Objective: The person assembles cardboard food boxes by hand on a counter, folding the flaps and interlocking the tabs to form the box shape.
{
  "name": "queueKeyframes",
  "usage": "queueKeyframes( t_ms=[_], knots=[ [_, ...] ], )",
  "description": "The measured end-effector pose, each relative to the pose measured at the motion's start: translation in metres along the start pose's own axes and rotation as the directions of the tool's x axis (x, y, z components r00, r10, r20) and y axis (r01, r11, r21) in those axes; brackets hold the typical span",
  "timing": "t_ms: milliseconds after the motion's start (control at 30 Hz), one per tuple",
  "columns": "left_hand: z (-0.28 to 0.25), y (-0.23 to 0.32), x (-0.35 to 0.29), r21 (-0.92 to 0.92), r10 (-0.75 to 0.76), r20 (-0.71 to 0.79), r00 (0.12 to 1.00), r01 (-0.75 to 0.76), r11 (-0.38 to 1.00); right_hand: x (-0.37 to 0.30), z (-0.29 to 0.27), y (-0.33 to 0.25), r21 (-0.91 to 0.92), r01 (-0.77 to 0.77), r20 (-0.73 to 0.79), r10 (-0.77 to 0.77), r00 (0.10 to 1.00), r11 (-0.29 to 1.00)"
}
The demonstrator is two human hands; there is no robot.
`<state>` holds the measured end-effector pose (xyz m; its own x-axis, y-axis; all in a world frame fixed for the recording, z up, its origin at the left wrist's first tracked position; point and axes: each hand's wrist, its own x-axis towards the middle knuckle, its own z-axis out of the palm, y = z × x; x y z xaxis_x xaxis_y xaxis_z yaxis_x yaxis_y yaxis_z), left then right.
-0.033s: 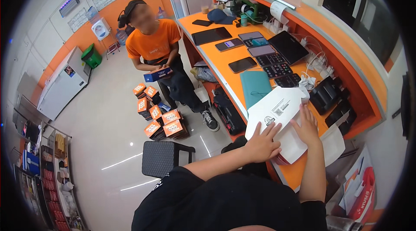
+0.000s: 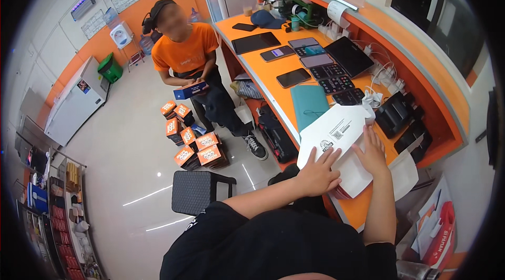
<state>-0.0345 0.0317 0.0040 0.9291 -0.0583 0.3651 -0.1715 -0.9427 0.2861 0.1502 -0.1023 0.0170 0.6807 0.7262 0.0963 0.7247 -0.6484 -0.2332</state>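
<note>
A white folding carton with dark print on its raised panel sits on the orange counter in front of me. My left hand lies across the panel's near edge, its fingers spread and touching the card. On the carton's right part rests my right hand, fingers stretched out and apart. Neither hand is closed around anything. A white flap sticks out to the right beneath my right forearm. Reddish edges show below the carton's near corner, under the white card; what they belong to is mostly hidden.
Beyond the carton lie a teal folder, several phones and a black tablet. Black devices stand at right. A seated person holds a blue box near stacked orange boxes. A dark stool stands at left.
</note>
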Motion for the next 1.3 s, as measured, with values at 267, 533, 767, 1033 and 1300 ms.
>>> queueKeyframes(
  t_ms=[267,533,767,1033,1300],
  knots=[
    [-0.005,-0.010,-0.001,-0.054,0.082,-0.029,0.996,-0.084,0.995,-0.093,-0.020,0.007,0.008,0.307,-0.691,-0.217,0.690,0.952],
    [-0.001,-0.007,-0.001,-0.148,0.256,0.084,0.963,-0.242,0.959,-0.167,0.024,0.082,-0.195,-0.244,-0.261,0.190,0.946,0.950],
    [0.016,-0.004,-0.002,0.093,0.270,-0.020,0.963,-0.267,0.959,-0.155,-0.034,0.070,0.280,-0.387,-0.336,0.467,0.818,0.879],
    [0.015,0.002,-0.004,0.017,0.247,-0.008,0.969,-0.247,0.969,-0.173,-0.114,-0.012,0.477,0.134,-0.657,0.252,0.711,0.869],
    [0.015,0.000,-0.003,0.021,0.266,-0.063,0.962,-0.265,0.964,-0.140,-0.119,-0.072,0.335,0.309,-0.593,-0.055,0.803,0.890]
  ],
)
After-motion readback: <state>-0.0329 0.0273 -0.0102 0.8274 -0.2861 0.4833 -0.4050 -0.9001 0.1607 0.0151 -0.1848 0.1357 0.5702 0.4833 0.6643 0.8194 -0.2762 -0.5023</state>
